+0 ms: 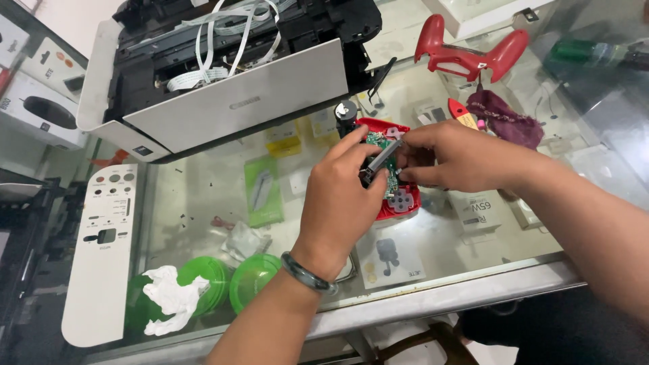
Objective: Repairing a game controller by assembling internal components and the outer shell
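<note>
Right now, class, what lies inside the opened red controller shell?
Inside the red controller shell sit a green circuit board and a grey rubber button pad. The left hand and right hand cover the middle.

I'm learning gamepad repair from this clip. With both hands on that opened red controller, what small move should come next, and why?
Probably keep the left hand bracing the red controller half and ease the grey metal tool gently at the green circuit board. The right hand pinches right at the board, and the grey button pad lies loose beside it, so a jerk could scatter parts.
</note>
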